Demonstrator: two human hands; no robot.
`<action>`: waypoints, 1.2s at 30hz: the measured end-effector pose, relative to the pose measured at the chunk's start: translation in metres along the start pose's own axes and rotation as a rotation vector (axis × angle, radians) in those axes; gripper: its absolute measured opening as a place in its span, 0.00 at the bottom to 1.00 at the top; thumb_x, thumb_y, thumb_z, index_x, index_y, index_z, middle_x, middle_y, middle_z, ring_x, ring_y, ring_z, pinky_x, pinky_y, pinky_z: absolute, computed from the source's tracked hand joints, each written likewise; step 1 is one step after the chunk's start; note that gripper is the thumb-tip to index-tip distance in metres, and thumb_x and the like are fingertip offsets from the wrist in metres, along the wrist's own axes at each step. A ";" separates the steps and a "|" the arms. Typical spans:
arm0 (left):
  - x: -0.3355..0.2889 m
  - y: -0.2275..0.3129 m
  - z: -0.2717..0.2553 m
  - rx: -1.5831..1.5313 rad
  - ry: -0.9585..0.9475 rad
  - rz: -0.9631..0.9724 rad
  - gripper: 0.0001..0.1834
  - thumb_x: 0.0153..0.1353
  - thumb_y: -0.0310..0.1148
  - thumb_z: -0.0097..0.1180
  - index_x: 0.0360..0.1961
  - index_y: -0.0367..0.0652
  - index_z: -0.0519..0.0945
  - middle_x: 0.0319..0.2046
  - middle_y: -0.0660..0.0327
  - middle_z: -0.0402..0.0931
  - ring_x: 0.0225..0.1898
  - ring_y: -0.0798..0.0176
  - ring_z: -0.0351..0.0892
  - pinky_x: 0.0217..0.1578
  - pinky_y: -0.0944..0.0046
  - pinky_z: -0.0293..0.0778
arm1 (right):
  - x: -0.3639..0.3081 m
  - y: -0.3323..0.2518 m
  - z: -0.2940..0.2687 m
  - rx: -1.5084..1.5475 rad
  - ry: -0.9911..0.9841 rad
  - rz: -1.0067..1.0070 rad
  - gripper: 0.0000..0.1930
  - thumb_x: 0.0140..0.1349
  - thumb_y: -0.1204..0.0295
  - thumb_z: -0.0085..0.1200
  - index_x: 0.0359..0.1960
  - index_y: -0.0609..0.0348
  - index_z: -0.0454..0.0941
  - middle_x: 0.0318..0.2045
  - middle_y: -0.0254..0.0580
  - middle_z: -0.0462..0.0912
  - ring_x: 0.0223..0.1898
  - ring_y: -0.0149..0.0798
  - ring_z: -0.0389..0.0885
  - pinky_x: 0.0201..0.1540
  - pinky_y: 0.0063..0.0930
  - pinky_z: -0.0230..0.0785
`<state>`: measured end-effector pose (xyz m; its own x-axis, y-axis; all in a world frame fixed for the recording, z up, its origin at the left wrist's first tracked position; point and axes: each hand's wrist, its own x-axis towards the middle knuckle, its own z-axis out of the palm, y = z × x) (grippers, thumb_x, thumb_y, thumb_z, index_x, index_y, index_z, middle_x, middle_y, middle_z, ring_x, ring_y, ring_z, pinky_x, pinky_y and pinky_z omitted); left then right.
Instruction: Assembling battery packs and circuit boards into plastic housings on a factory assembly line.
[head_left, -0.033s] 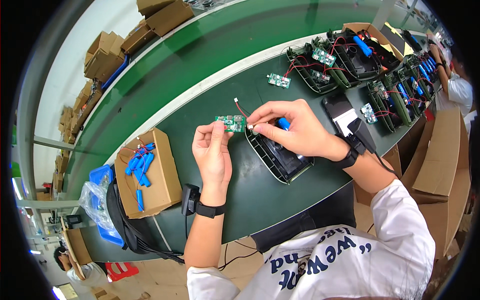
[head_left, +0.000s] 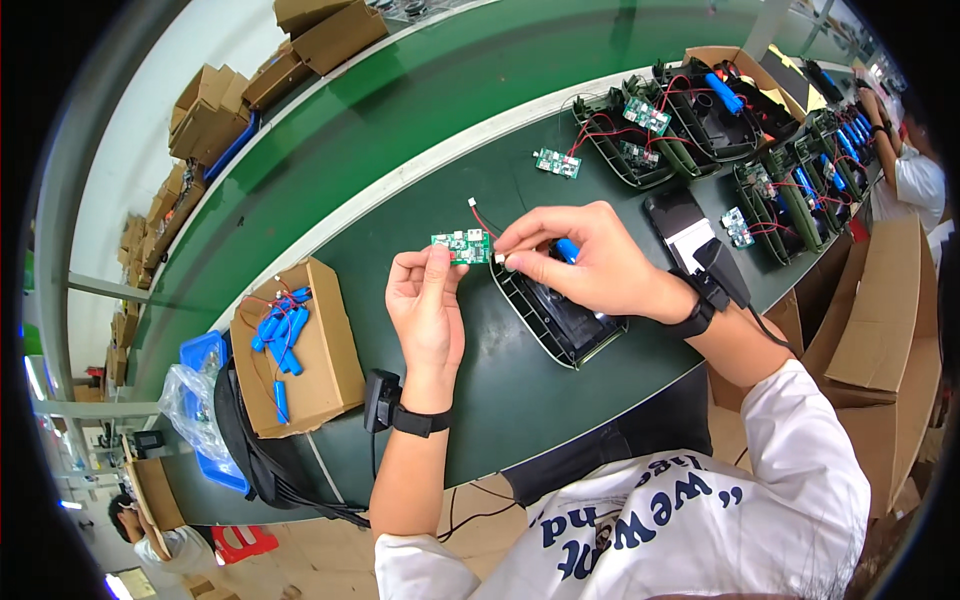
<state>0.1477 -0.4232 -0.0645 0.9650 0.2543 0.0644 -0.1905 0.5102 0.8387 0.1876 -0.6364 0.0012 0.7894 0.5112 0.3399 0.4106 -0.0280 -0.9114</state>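
Between thumb and fingers, my left hand (head_left: 428, 300) grips a small green circuit board (head_left: 462, 246) above the bench. My right hand (head_left: 590, 255) pinches a small white plug (head_left: 501, 257) close to the board's right edge; whether the two touch, I cannot tell. A second white plug (head_left: 473, 202) on a red and a black wire sticks up beyond my right fingertips. Underneath my right hand lies a dark plastic housing (head_left: 560, 325) with a ribbed green rim, partly hidden. A blue cylindrical battery (head_left: 567, 249) shows past my fingers.
An open cardboard box (head_left: 335, 340) of blue wired batteries (head_left: 285, 335) stands left. Several housings with boards and batteries (head_left: 690, 120) fill the far right, near a black phone (head_left: 680, 225). A black bag (head_left: 250, 440) and blue tray (head_left: 205, 350) lie far left. Other people work at both sides.
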 end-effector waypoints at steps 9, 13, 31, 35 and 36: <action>-0.014 0.007 0.024 -0.003 -0.145 -0.053 0.14 0.71 0.25 0.56 0.56 0.35 0.78 0.47 0.55 0.82 0.48 0.63 0.84 0.51 0.63 0.83 | -0.002 0.009 0.008 -0.254 0.114 -0.285 0.07 0.56 0.80 0.66 0.36 0.63 0.83 0.31 0.40 0.85 0.30 0.36 0.83 0.32 0.29 0.76; -0.012 0.005 0.021 -0.047 -0.180 -0.091 0.13 0.71 0.24 0.56 0.54 0.33 0.78 0.46 0.52 0.84 0.45 0.62 0.86 0.49 0.60 0.84 | 0.000 0.015 0.007 -0.431 0.156 -0.411 0.08 0.52 0.82 0.66 0.34 0.61 0.82 0.30 0.39 0.82 0.31 0.40 0.82 0.33 0.31 0.76; -0.016 0.004 0.022 0.048 -0.098 -0.054 0.07 0.68 0.27 0.62 0.44 0.36 0.81 0.37 0.55 0.85 0.34 0.64 0.86 0.34 0.67 0.84 | 0.000 0.017 0.007 -0.568 0.109 -0.660 0.13 0.46 0.83 0.68 0.35 0.62 0.83 0.31 0.37 0.81 0.30 0.40 0.80 0.35 0.33 0.73; -0.014 0.002 0.022 0.073 -0.105 -0.048 0.06 0.67 0.26 0.63 0.43 0.35 0.82 0.36 0.54 0.86 0.34 0.63 0.86 0.33 0.67 0.84 | -0.001 0.020 0.004 -0.610 0.103 -0.694 0.14 0.45 0.82 0.69 0.36 0.62 0.84 0.31 0.38 0.81 0.30 0.40 0.80 0.34 0.32 0.73; -0.013 0.002 0.021 0.074 -0.106 -0.046 0.06 0.67 0.26 0.63 0.43 0.35 0.82 0.36 0.54 0.86 0.34 0.63 0.86 0.33 0.67 0.84 | -0.001 0.019 0.004 -0.610 0.104 -0.696 0.14 0.45 0.82 0.69 0.36 0.62 0.84 0.31 0.38 0.81 0.30 0.40 0.80 0.34 0.32 0.73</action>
<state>0.1383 -0.4432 -0.0521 0.9868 0.1419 0.0781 -0.1353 0.4568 0.8792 0.1933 -0.6341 -0.0175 0.3005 0.5040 0.8097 0.9523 -0.2061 -0.2251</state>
